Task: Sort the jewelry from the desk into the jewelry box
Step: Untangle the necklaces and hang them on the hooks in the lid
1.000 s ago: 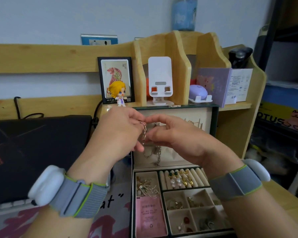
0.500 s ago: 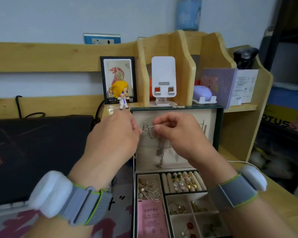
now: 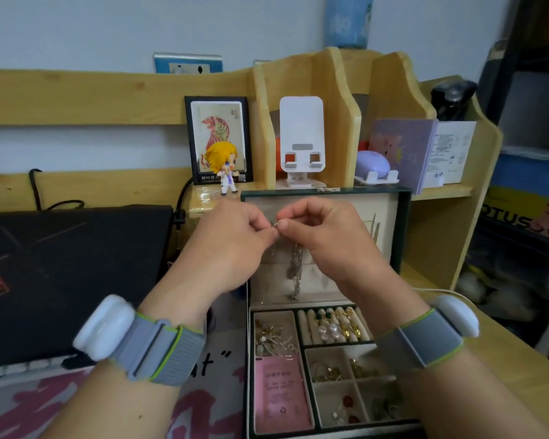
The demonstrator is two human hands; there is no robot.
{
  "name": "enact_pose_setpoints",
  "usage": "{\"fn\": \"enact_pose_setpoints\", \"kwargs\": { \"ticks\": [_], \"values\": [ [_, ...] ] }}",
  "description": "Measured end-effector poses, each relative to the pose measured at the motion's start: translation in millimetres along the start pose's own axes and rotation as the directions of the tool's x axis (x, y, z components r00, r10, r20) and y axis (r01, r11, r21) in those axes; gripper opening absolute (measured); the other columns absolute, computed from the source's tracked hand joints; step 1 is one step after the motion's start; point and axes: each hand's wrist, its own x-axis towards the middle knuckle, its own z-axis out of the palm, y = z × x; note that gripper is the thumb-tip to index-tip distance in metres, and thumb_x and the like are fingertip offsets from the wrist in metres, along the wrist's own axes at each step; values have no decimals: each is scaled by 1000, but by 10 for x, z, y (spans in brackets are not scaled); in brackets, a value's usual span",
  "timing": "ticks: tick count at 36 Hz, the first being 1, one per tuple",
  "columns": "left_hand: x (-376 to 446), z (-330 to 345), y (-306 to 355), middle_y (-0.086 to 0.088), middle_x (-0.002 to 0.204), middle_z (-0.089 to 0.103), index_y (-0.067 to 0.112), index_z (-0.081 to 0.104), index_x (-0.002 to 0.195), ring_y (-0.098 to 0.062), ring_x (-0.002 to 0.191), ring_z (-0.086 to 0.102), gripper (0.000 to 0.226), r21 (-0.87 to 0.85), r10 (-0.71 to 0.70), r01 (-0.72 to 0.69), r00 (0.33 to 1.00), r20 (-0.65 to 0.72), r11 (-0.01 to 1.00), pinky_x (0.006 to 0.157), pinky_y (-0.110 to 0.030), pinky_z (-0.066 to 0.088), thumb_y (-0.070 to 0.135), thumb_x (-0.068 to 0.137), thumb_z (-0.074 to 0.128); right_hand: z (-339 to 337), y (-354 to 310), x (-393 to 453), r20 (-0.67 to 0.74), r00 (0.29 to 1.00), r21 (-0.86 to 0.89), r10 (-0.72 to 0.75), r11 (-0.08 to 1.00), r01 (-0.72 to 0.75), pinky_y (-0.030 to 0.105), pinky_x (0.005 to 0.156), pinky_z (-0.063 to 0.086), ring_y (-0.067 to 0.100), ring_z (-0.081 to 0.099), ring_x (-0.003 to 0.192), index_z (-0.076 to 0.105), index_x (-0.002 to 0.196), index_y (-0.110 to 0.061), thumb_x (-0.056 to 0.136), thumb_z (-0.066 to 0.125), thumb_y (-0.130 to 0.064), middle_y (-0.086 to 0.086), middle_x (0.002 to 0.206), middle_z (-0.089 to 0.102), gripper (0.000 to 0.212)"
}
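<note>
A dark green jewelry box (image 3: 404, 236) stands open on the desk, its cream-lined lid upright. My left hand (image 3: 232, 245) and my right hand (image 3: 327, 242) meet in front of the lid and both pinch the top end of a silver chain necklace (image 3: 297, 270). The chain hangs down between my hands against the lid lining. Below, the box tray holds rings in a padded roll (image 3: 335, 324), earrings in small compartments and a pink card (image 3: 281, 391).
A black laptop (image 3: 70, 274) lies at the left. Behind the box, a wooden shelf (image 3: 339, 99) carries a white phone stand (image 3: 301, 141), a small figurine (image 3: 224, 166) and a framed tiger picture (image 3: 217, 131). A pink printed mat (image 3: 203, 403) covers the desk front.
Both hands rose a little toward the top of the lid, and their fingertips closed together on the chain's end. The chain now hangs straighter.
</note>
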Motion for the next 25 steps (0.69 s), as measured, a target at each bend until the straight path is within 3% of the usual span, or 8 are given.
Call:
{"fn": "enact_pose_setpoints", "kwargs": {
  "ticks": [4,7,11,15,21,25],
  "values": [
    [38,12,-74,6,72,65,25,68,75,-14,71,62,24,87,1,4,998,-63,996,62,-29,48,37,95,69,-4,10,-2,-25,998,-69,59,996,-61,38,79,60,16,69,76,75,92,-15,87,78,-7,11,84,75,9],
    [24,-3,-107,7,76,68,26,68,75,-14,78,64,24,152,-23,35,997,-80,988,75,-36,58,37,96,65,-16,24,12,-62,997,-183,49,981,-60,27,69,56,7,66,69,75,89,-19,87,79,-12,-3,73,71,8],
    [-13,-1,-91,7,74,68,26,69,74,-16,77,65,23,177,-33,49,995,-94,983,75,-38,60,35,95,65,-12,29,7,-123,992,-392,-10,919,-39,15,61,47,0,61,64,76,85,-26,87,79,-23,-11,69,68,4],
    [-13,-2,-80,7,71,68,27,68,74,-17,76,66,23,179,-36,53,995,-97,982,73,-39,60,37,94,64,-9,36,0,-160,986,-504,-50,863,-38,20,63,43,1,60,67,77,84,-27,87,78,-31,-12,68,66,5],
    [31,-3,-96,5,69,68,23,70,77,-12,71,65,24,60,-34,38,998,-56,997,63,-26,51,34,97,65,-60,24,29,-152,988,-405,-19,913,-44,21,62,44,4,58,59,75,79,-27,90,75,-29,-10,63,66,11],
    [39,-26,-116,3,76,70,21,70,79,-14,79,66,23,37,-50,52,998,-47,998,67,-26,52,35,96,66,-98,9,36,-116,993,-273,36,960,-67,29,60,50,5,56,51,77,78,-21,90,76,-23,-5,61,68,12]
  ]
}}
